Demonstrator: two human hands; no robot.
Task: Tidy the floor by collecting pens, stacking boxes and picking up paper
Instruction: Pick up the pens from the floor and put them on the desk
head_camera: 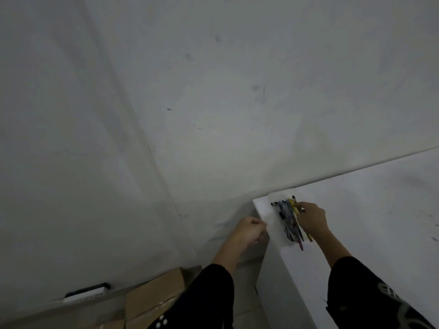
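A clear plastic tray [273, 218] sits at the near-left corner of a white table [368, 210]. Several pens [288, 222] lie in it, dark ones with a yellow and a pink one. My right hand [312, 218] rests over the tray's right side, its fingers closed on the yellow pen and its neighbours. My left hand [248, 230] is at the table's corner beside the tray, fingers curled; whether it pinches the tray's edge I cannot tell. Brown cardboard boxes [152, 298] lie on the floor at the lower left.
White walls meet in a corner [152, 150] behind the table. A white power strip with a dark top [86, 293] lies along the wall's base, left of the boxes. Tiled floor [247, 293] shows between the boxes and the table's side.
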